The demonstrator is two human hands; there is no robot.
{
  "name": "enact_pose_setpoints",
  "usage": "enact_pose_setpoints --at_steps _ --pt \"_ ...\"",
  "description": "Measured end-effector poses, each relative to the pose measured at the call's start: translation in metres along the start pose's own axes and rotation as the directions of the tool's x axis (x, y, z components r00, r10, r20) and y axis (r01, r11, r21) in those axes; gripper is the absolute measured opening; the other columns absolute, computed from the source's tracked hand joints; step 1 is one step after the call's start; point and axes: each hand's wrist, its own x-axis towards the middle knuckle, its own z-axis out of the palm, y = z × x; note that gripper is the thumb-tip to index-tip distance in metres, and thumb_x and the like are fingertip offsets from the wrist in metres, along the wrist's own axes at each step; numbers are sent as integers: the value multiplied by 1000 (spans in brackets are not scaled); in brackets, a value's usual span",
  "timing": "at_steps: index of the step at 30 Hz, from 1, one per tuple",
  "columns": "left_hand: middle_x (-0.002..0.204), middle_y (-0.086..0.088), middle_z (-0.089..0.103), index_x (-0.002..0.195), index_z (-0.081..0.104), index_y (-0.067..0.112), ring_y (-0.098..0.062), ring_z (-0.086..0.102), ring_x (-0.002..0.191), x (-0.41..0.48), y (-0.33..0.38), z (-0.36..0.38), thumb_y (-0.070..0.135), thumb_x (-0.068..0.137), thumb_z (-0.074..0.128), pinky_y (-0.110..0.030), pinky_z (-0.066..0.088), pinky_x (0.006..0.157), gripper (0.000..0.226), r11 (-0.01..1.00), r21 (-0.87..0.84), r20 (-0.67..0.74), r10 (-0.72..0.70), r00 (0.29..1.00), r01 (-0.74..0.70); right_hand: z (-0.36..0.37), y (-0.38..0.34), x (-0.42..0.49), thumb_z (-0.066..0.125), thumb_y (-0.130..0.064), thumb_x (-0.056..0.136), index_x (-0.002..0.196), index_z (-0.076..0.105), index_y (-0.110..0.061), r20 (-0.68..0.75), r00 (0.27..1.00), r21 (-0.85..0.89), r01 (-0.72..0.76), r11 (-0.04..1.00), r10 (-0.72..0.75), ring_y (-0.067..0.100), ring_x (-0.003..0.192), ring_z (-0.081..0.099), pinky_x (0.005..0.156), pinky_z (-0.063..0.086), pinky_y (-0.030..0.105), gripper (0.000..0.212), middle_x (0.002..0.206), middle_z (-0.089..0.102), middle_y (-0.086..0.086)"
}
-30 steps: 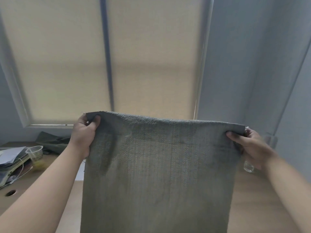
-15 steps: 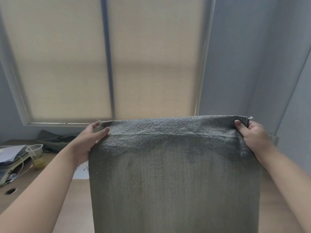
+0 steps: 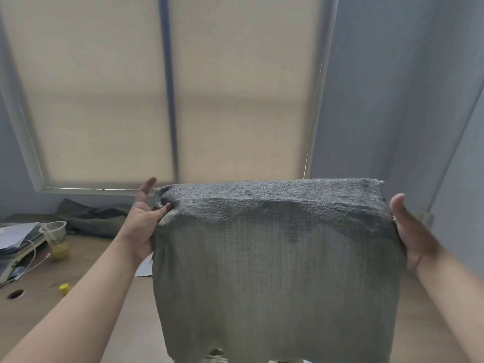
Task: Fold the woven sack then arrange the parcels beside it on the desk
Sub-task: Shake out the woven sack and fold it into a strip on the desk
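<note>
I hold the grey woven sack (image 3: pixel 275 258) up in the air above the wooden desk (image 3: pixel 86 260), and it fills the middle of the view. Its top edge is level and its ragged lower edge hangs at the bottom of the frame. My left hand (image 3: pixel 142 226) is at the top left corner; the thumb pinches the cloth while the index finger points straight up, clear of it. My right hand (image 3: pixel 411 231) lies with its palm against the right edge, thumb straight and off the cloth, fingers hidden behind. No parcels are in view.
On the desk at the left stand a plastic cup (image 3: pixel 55 238), a yellow cap (image 3: pixel 64 288), a pile of papers with a white cable (image 3: pixel 15 239) and a cable hole (image 3: pixel 15 294). A dark cloth (image 3: pixel 97 218) lies below the blinded window. A white sheet (image 3: pixel 144 268) peeks out beside the sack.
Both hands have loosened from firm grips on the top corners. The left index finger now points up and the right thumb has come off the cloth. The sack's top edge sits lower.
</note>
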Motion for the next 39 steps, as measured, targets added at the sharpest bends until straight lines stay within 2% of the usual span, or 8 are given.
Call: enact_pose_setpoints --at_steps 3,5,13,19,25,33,37,39 --pt "68 1 74 119 54 33 -11 70 56 3 -3 2 -9 97 47 -26 59 50 47 996 -82 -18 -30 999 28 -5 13 2 69 -52 82 112 76 -7 227 965 39 -147 988 134 36 101 72 81 59 48 54 117 69 26" --pt "73 1 74 100 58 26 -11 70 56 4 -2 1 -10 97 47 -25 59 50 38 995 -89 -39 -46 998 42 -14 12 5 98 -29 47 111 75 -5 221 963 -104 -134 985 155 35 90 74 77 61 48 72 115 69 28" --pt "98 -7 78 110 74 13 -12 72 69 9 11 -15 2 94 62 -23 61 60 23 955 197 -17 -223 975 222 -18 -1 6 81 -8 71 115 69 0 32 984 -331 -153 931 173 31 85 75 68 63 38 47 115 71 25" --pt "133 -4 67 136 60 27 -27 64 116 5 21 -39 16 53 94 -38 57 89 91 896 332 244 -383 891 295 -15 1 8 71 -21 87 113 69 -5 -147 983 -471 -170 865 113 35 100 72 91 55 48 30 107 76 18" --pt "113 -19 70 117 72 25 -28 67 97 3 14 -35 23 38 102 -40 53 89 84 875 393 191 -377 906 282 -11 4 12 64 -25 96 108 71 -6 -250 968 -561 -143 816 -3 23 74 73 67 58 32 24 96 78 15" --pt "87 -5 72 77 79 23 -19 60 77 3 2 -27 16 75 81 -32 45 70 8 923 333 -99 -171 980 194 -23 -3 8 87 -18 70 147 39 -36 -119 993 -304 -48 952 12 25 113 63 97 49 42 93 124 61 6" --pt "107 -11 76 112 74 11 -20 73 88 3 4 -38 16 33 102 -30 61 74 84 952 199 72 -252 965 234 -30 -2 7 101 -15 32 132 59 -32 18 1000 -307 -6 952 12 33 110 63 101 52 46 109 125 63 29" --pt "113 -15 74 120 70 10 -21 72 89 3 5 -37 -4 40 91 -27 61 74 84 950 214 113 -255 960 227 -28 1 7 100 -14 33 120 66 -23 -2 1000 -372 10 928 -11 27 97 67 85 59 34 94 119 68 24"
